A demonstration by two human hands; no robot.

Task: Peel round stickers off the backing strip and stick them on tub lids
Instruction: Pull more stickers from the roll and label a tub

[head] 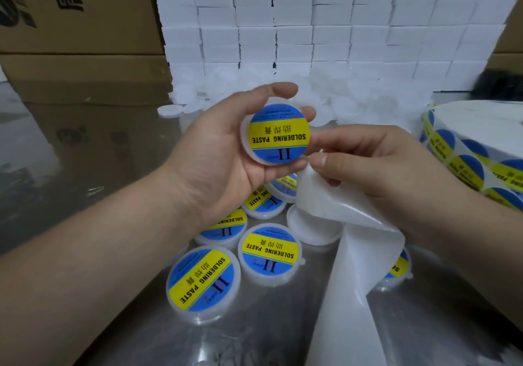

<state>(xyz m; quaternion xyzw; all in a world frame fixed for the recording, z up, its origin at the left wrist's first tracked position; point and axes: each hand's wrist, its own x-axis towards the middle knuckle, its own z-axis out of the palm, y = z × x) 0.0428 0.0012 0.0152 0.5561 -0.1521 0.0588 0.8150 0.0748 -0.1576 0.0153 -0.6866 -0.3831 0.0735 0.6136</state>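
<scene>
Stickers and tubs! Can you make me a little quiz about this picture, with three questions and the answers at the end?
1. True or false: the left hand holds a stickered tub.
2. Pick one: what does the right hand pinch? A) the white backing strip B) a pencil C) a spoon
3. Fill the gap: the big English words on the stickered tub read SOLDERING ____.

Key: 1 true; 2 A; 3 PASTE.
</scene>
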